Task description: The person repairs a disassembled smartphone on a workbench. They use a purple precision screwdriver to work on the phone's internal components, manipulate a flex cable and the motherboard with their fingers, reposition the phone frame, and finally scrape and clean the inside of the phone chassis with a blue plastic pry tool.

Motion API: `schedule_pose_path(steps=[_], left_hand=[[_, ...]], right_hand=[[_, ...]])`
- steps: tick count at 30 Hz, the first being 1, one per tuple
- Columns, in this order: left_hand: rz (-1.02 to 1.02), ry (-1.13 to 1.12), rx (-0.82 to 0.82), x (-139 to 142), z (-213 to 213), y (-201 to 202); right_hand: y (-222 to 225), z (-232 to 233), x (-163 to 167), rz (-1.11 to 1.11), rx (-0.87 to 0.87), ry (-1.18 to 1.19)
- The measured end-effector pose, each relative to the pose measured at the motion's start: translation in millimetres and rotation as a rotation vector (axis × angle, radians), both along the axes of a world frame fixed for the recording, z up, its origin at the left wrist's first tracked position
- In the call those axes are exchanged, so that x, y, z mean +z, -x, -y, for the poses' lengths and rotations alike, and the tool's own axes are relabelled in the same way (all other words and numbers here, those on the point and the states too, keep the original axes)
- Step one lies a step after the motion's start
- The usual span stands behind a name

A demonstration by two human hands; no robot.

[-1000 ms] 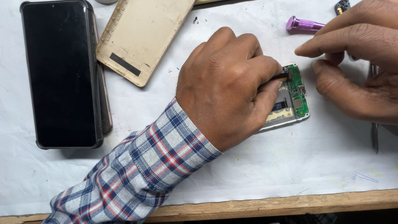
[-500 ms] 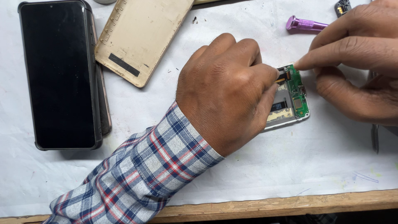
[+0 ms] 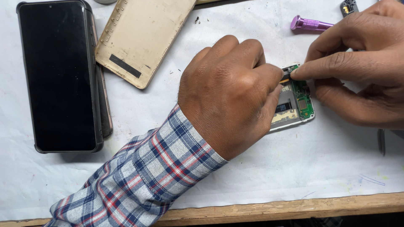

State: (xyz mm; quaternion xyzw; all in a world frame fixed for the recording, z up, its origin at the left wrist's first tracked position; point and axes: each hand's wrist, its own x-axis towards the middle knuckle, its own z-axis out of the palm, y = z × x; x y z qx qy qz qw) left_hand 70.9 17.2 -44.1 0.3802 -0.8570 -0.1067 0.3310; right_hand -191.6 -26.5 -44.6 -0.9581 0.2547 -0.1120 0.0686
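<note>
An opened phone [image 3: 299,103] with a green circuit board lies on white paper, mostly hidden under my left hand [image 3: 231,92]. That hand, in a plaid sleeve, is curled down over the phone's body and grips it. A thin amber-tipped piece [image 3: 285,80] pokes out from its fingers at the board's top corner. My right hand [image 3: 362,71] comes in from the right. Its index fingertip rests on that same corner of the board and its thumb lies against the phone's right end.
A black phone in a dark case [image 3: 59,75] lies at the left, with a beige back cover [image 3: 141,35] beside it. A purple tool handle [image 3: 309,24] and a small black part [image 3: 349,6] sit at the top right. A thin metal tool [image 3: 381,141] lies at the right. The wooden table edge [image 3: 294,208] runs along the bottom.
My right index finger has come down from above onto the top corner of the green board. My left hand has stayed on the phone, shifting only slightly.
</note>
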Motion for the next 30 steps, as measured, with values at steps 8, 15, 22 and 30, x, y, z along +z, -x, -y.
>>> schedule_pose_path(steps=[8, 15, 22, 30], left_hand=[[-0.053, 0.009, -0.031, 5.4, 0.0, -0.1], [0.008, 0.003, -0.031, 2.7, -0.1, 1.3], [-0.003, -0.007, -0.031, 1.9, -1.0, 0.8], [-0.013, -0.010, -0.030, 0.0, -0.6, 1.6]], right_hand=[[0.1, -4.6, 3.2, -0.031, -0.027, 0.007], [-0.4, -1.7, 4.6, 0.001, -0.012, 0.001], [0.5, -2.9, 4.3, 0.037, -0.040, 0.007], [-3.6, -3.8, 6.5, 0.025, -0.036, 0.019]])
